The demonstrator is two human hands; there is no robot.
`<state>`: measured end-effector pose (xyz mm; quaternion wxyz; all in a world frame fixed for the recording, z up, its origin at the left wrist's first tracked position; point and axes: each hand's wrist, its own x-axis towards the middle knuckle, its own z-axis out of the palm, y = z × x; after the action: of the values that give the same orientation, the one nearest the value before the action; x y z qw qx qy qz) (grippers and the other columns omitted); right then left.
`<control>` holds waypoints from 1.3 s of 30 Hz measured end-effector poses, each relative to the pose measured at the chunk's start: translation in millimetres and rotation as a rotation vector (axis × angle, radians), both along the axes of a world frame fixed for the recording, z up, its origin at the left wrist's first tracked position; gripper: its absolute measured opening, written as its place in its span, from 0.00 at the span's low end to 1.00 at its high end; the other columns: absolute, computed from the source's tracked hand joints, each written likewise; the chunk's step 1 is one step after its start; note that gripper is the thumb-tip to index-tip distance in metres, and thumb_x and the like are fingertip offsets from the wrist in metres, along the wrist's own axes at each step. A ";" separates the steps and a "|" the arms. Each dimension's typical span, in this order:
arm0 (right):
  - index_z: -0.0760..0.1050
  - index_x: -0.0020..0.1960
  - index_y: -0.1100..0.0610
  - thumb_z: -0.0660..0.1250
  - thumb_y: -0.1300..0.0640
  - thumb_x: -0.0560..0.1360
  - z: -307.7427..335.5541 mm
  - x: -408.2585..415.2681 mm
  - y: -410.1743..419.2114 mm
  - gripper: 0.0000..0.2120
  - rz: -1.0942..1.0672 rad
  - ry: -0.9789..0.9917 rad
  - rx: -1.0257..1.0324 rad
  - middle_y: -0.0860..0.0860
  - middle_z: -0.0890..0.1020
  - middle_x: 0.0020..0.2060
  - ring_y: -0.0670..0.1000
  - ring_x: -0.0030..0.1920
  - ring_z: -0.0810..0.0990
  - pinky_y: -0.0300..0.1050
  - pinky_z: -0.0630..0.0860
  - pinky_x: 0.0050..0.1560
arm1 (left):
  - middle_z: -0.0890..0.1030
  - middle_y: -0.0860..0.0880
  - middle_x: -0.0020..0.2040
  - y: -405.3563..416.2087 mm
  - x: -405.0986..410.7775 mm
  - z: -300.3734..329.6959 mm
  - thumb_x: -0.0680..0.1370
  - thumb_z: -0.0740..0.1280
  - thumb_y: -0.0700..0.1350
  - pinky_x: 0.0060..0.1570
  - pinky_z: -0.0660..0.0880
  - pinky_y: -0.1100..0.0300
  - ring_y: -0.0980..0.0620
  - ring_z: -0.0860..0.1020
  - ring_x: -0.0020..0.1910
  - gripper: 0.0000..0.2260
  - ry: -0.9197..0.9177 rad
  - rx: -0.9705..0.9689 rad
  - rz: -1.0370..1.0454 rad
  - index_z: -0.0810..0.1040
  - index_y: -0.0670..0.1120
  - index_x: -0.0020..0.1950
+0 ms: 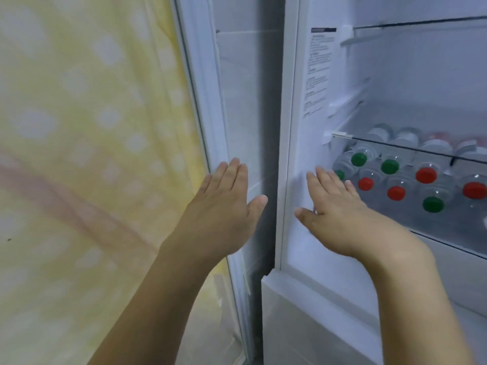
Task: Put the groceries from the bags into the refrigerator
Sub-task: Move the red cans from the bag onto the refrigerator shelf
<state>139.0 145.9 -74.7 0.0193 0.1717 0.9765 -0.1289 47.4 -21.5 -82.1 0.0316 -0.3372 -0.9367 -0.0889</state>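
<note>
Both my hands are raised in front of the open fridge [295, 106]; neither holds anything.

Left hand [226, 204]: fingers straight and together, thumb spread out to the right, palm facing away from me; it sits over the inner face of the door [237, 101], which stands open just beyond it; whether the fingertips touch the door liner I cannot tell.

Right hand [334, 209]: flat and wide, fingers extended and pointing up and left, thumb sticking out to the left; it is level with the left inner wall of the fridge, at the front edge of the compartment; contact with the wall is unclear.

Bottles [395, 185]: just right of my right hand and beyond its fingertips, standing upright in rows on the lower level, seen from above; clear bodies with red caps and green caps mixed; the nearest green cap is partly hidden behind my right fingers.

Glass shelf [411, 150]: above and right of the right hand, over the back rows of bottles; more bottles with pale caps stand on it, blurred.

Label [317, 72]: printed sheet on the inner wall, well above the right hand; text too small to read.

Yellow patterned cloth [87, 143]: fills the view left of my left hand and arm; no grocery bags in view.
</note>
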 end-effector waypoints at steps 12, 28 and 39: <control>0.33 0.79 0.54 0.48 0.46 0.84 -5.8 -20.3 -75.3 0.33 0.359 -0.003 0.002 0.51 0.32 0.77 0.50 0.77 0.32 0.46 0.32 0.73 | 0.35 0.51 0.80 -92.7 39.5 -1.4 0.83 0.43 0.62 0.78 0.38 0.53 0.54 0.35 0.79 0.32 -0.010 -0.035 0.382 0.37 0.48 0.81; 0.33 0.79 0.55 0.48 0.45 0.84 -6.0 -13.3 -212.3 0.33 0.748 -0.036 0.021 0.51 0.32 0.77 0.50 0.77 0.32 0.48 0.34 0.76 | 0.35 0.50 0.80 -223.3 116.3 2.5 0.83 0.44 0.61 0.77 0.37 0.54 0.53 0.36 0.79 0.32 -0.026 -0.039 0.739 0.37 0.46 0.81; 0.33 0.79 0.55 0.49 0.45 0.84 -6.3 4.8 -304.7 0.33 1.066 -0.032 0.007 0.51 0.32 0.77 0.49 0.77 0.32 0.48 0.33 0.76 | 0.38 0.49 0.81 -291.3 187.8 7.2 0.83 0.47 0.61 0.78 0.38 0.54 0.52 0.38 0.80 0.32 -0.003 -0.047 1.055 0.40 0.46 0.81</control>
<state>143.8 -158.8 -80.9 0.0963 -0.3460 0.9284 -0.0952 235.2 -312.8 -74.9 0.0631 0.1797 -0.9809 -0.0404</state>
